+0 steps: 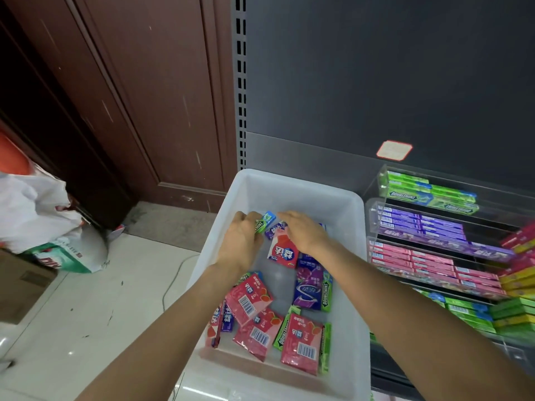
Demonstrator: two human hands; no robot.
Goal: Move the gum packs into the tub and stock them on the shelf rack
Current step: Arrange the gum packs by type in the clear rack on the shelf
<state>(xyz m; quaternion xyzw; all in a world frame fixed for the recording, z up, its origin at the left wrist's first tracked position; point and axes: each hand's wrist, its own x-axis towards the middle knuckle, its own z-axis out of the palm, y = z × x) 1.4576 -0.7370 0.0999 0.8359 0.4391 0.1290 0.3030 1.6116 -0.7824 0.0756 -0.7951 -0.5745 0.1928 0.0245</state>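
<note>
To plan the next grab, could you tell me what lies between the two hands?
Head view: a green pack gripped by the left hand, then a purple pack beside the right hand.

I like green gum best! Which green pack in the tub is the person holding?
The green pack at the tub's far end, gripped by the left hand. Other green ones lie loose.

Two bare arms show, one on the left and one on the right; each is long and gets wider toward the near edge; no sleeve covers either arm as far as they can be seen, from wrist to the near edge; the left hand (241,238) is seen from its back, with knuckles showing as small bumps; the right hand (304,231) is seen from its back too; there is no ring, watch, band or glove on either one; the fingertips are mostly hidden, so nails cannot be made out.
</note>
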